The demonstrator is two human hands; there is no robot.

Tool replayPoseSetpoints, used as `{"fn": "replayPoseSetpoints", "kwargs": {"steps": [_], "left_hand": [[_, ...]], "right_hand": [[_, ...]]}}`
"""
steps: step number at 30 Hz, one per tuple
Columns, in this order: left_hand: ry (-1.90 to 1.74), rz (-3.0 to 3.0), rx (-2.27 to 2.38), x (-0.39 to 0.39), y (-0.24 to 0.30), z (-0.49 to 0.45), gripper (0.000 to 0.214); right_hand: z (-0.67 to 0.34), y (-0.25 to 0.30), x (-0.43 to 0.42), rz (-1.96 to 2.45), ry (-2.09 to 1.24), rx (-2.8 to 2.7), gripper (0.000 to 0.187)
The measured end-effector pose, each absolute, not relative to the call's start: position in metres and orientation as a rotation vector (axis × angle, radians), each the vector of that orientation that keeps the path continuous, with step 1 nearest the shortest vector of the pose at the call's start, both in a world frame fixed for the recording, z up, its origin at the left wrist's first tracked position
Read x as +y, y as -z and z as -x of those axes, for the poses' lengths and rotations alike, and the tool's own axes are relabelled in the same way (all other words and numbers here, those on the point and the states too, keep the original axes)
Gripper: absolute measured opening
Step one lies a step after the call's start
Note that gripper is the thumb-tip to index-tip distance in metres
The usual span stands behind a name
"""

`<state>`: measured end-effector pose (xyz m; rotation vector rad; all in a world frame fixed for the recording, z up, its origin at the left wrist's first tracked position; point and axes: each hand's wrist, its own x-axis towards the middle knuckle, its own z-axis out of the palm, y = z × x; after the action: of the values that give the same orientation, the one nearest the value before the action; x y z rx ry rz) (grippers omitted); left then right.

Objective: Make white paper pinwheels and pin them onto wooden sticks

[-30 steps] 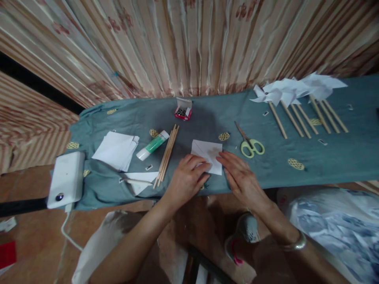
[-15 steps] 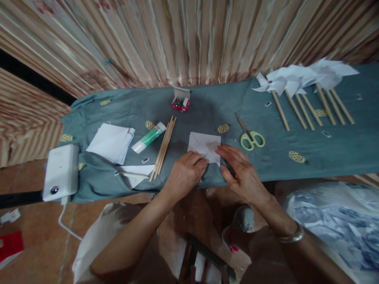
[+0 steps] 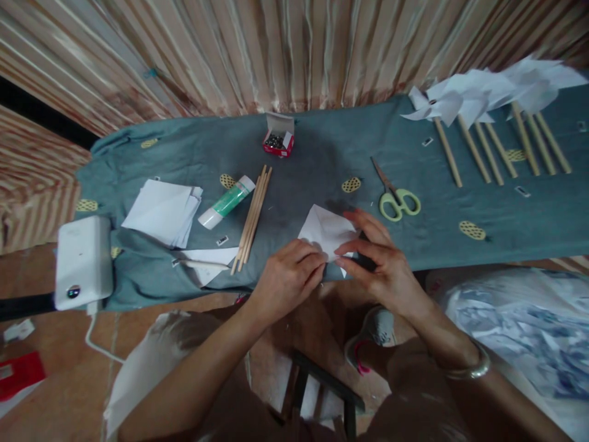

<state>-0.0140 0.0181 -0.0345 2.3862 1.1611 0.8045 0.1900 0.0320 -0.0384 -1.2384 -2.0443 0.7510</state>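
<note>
A white folded paper square (image 3: 324, 231) lies near the front edge of the teal-covered board (image 3: 322, 159). My left hand (image 3: 288, 279) pinches its near left edge with curled fingers. My right hand (image 3: 384, 261) grips its right corner, which is lifted off the cloth. To the left lie a bundle of wooden sticks (image 3: 252, 218) and a green-and-white glue tube (image 3: 226, 201).
Green-handled scissors (image 3: 396, 199) lie right of the paper. A red box of pins (image 3: 277, 141) stands at the back. White paper sheets (image 3: 161, 212) and a white device (image 3: 81, 261) are at the left. Finished paper pinwheels on sticks (image 3: 488, 116) lie at the far right.
The paper was flat under both hands; now both hands pinch it and its right side is raised and turned. The camera view has shifted slightly.
</note>
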Motion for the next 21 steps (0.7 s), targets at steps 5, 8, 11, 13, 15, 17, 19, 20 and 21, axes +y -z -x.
{"fn": "replayPoseSetpoints", "kwargs": {"steps": [5,8,11,13,15,17,19,20,21], "left_hand": [[-0.839,-2.344,1.189,0.019,0.035,0.011,0.011],[-0.853,-2.308,1.214,0.017,0.034,0.012,0.017],[-0.851,-2.295,1.206,0.015,0.033,0.013,0.021],[-0.839,-2.295,1.179,0.014,0.033,0.013,0.019],[-0.831,-2.294,1.161,0.015,0.034,0.013,0.017],[-0.834,-2.295,1.166,0.015,0.035,0.012,0.015],[-0.833,-2.3,1.187,0.016,0.035,0.012,0.015],[-0.83,-2.302,1.196,0.017,0.035,0.011,0.015],[-0.826,-2.303,1.205,0.018,0.035,0.011,0.015]], "right_hand": [[-0.187,0.04,0.034,1.257,-0.73,-2.035,0.007],[-0.185,0.038,0.035,1.297,-0.728,-2.033,0.007],[-0.183,0.036,0.035,1.345,-0.735,-2.024,0.007],[-0.182,0.036,0.036,1.365,-0.739,-2.023,0.008],[-0.181,0.036,0.036,1.378,-0.739,-2.023,0.007],[-0.18,0.037,0.036,1.392,-0.732,-2.018,0.005],[-0.179,0.037,0.036,1.401,-0.723,-2.006,0.004],[-0.179,0.037,0.036,1.403,-0.72,-2.0,0.004],[-0.178,0.037,0.036,1.404,-0.719,-1.994,0.005]]}}
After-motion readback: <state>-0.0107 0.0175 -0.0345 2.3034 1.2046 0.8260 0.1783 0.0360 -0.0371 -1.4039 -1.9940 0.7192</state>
